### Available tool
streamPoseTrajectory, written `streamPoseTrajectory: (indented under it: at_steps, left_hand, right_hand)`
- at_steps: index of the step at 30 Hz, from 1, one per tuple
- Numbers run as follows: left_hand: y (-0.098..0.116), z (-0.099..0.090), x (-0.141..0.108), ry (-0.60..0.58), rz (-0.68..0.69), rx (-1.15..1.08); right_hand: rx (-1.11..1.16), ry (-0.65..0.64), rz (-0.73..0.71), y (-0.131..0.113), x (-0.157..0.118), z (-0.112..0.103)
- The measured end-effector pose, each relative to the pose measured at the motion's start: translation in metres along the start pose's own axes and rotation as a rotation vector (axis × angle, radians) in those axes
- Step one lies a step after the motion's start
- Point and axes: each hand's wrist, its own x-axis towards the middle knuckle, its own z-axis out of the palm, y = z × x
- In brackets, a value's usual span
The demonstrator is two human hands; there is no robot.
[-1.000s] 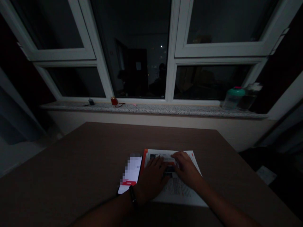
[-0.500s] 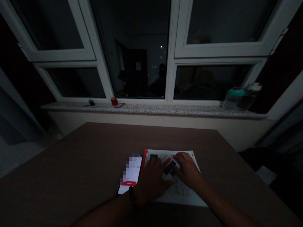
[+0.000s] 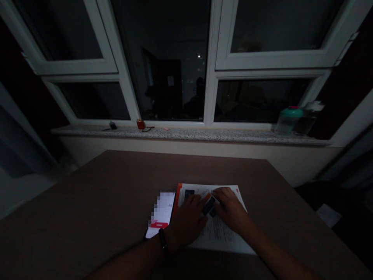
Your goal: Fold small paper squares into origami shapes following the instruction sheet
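Note:
A printed white sheet or booklet with an orange left edge lies on the table, and I cannot tell its thickness. Over it is a smaller piece of folded paper with an orange corner and dark pictures. My left hand, with a dark band at the wrist, holds the folded paper's left side, index finger at the orange corner and thumb drawn in. On the other side, my right hand has its fingers bent onto the top right edge. Both hands partly cover the paper, and the dim light blurs the fingertips.
A lit phone lies left of the booklet on the brown table. On the windowsill stand a small red jar, a dark little bottle and a jug with a green lid.
My left thumb has drawn in from the page toward the fingers, and the left fingers are more bent. My right hand has shifted slightly left at the fingertips.

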Motion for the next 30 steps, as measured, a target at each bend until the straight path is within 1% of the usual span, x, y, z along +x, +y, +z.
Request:
streamPoseTrajectory:
  at_steps: [4,10,16,20,23,30]
  left_hand:
    - [0.001,-0.004,0.000,-0.019,-0.003,-0.017]
    - [0.003,-0.007,-0.001,-0.035,0.028,-0.016]
    - [0.001,-0.003,-0.002,-0.008,0.024,-0.013]
    - [-0.002,0.001,-0.001,0.020,0.035,-0.015]
    - [-0.004,0.003,0.000,0.024,0.029,-0.013]
    - [-0.007,0.006,0.000,0.042,0.038,-0.010]
  right_hand:
    - [0.011,-0.029,-0.034,-0.004,0.000,-0.002]
    - [0.008,-0.112,-0.062,-0.006,-0.001,-0.005]
    - [0.051,-0.143,-0.087,-0.011,0.001,-0.010]
    - [0.074,-0.150,-0.111,-0.011,0.002,-0.008]
    - [0.059,-0.153,-0.120,-0.008,0.002,-0.006]
    - [0.011,-0.206,-0.111,-0.005,0.000,-0.004]
